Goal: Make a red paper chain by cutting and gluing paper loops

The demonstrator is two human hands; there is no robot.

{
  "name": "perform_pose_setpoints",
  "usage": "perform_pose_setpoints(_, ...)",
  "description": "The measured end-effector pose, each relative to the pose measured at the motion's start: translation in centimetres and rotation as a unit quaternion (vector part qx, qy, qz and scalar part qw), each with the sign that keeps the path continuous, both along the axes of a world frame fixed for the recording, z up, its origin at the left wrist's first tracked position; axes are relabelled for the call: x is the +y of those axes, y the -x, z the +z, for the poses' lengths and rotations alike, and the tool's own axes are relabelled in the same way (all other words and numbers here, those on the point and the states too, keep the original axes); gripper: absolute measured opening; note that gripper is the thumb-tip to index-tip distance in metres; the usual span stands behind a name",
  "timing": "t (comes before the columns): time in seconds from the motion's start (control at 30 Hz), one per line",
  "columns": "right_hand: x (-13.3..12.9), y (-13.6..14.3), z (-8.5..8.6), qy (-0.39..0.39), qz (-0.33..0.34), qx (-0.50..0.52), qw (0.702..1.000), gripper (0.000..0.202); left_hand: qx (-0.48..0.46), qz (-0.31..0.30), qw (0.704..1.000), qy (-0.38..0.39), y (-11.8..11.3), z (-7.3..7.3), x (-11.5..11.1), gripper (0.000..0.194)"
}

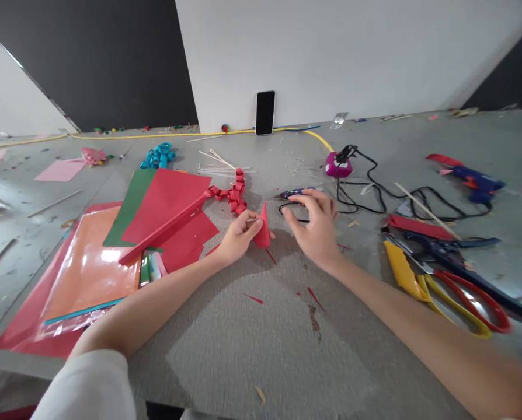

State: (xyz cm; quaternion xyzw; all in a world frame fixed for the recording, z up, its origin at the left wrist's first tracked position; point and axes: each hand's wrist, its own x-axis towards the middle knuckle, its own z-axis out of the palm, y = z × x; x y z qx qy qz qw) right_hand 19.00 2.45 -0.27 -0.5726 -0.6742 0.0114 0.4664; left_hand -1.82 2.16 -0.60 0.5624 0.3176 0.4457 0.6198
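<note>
My left hand (239,236) is closed on a small folded piece of red paper (263,230), held upright with its pointed tip upward. To the right of it, my right hand (316,224) is above the table, thumb and fingers curved and apart with nothing visible between them. Just beyond those fingers lies a small dark-blue handled tool (293,193), partly hidden, so its kind is unclear. A red paper chain (237,195) of small loops rests beyond my left hand. Thin red paper scraps (254,298) lie on the table in front of me.
Red sheets (173,198), a green sheet (127,216) and a plastic packet of orange paper (98,251) lie left. On the right are scissors (475,297), dark pruners (440,251), a blue glue gun (473,179) and a purple plug adapter (337,165). A phone (265,112) leans against the wall.
</note>
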Motion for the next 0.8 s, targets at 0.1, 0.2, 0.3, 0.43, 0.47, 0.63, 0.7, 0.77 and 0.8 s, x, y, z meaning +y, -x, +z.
perform_pose_setpoints(0.1,-1.3,1.4,0.7,0.004,0.088,0.012,0.996,0.026,-0.004,0.009,1.0,-0.017,-0.1,-0.3,0.1,0.052)
perform_pose_setpoints(0.2,-2.0,2.0,1.1,0.049,0.157,0.062,0.984,0.022,0.016,0.024,0.999,-0.038,-0.1,-0.5,0.2,0.049)
perform_pose_setpoints(0.3,-2.2,2.2,1.3,0.094,0.189,0.114,0.971,0.025,0.027,0.02,0.999,-0.041,-0.2,-0.5,0.1,0.048)
perform_pose_setpoints(0.43,-2.3,2.2,1.2,0.131,0.185,0.144,0.963,0.026,0.031,0.009,0.999,-0.044,-0.3,-0.4,-0.1,0.047)
perform_pose_setpoints(0.47,-2.3,2.2,1.1,0.142,0.182,0.15,0.961,0.027,0.032,0.007,0.998,-0.046,-0.3,-0.3,-0.1,0.047)
perform_pose_setpoints(0.63,-2.2,2.1,1.1,0.169,0.184,0.172,0.953,0.027,0.058,0.046,0.995,-0.064,-0.2,0.1,-0.2,0.038)
perform_pose_setpoints(0.7,-2.2,2.2,1.1,0.171,0.194,0.177,0.95,0.026,0.066,0.081,0.992,-0.067,-0.1,0.1,-0.1,0.034)
perform_pose_setpoints(0.77,-2.2,2.2,1.0,0.173,0.203,0.177,0.947,0.025,0.064,0.105,0.99,-0.062,0.0,0.1,-0.1,0.031)
perform_pose_setpoints(0.8,-2.2,2.2,1.0,0.173,0.206,0.175,0.947,0.024,0.061,0.112,0.99,-0.058,0.1,0.1,-0.1,0.03)
